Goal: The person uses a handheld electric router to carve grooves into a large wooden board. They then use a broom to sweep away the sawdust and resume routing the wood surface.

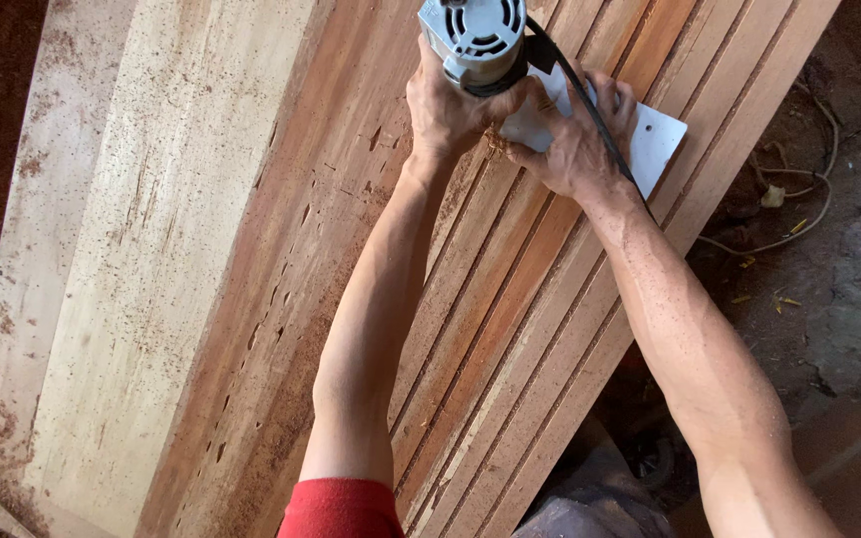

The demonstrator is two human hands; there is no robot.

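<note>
Both hands, left (447,112) and right (575,144), grip closed on grey router (477,40) over grooved board (510,329).

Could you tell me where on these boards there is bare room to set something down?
The pale plank on the left lies bare, from its outer edge to the reddish board. The grooved board is crowded at the top, where the left hand and right hand hold the grey router and its white base plate.
</note>
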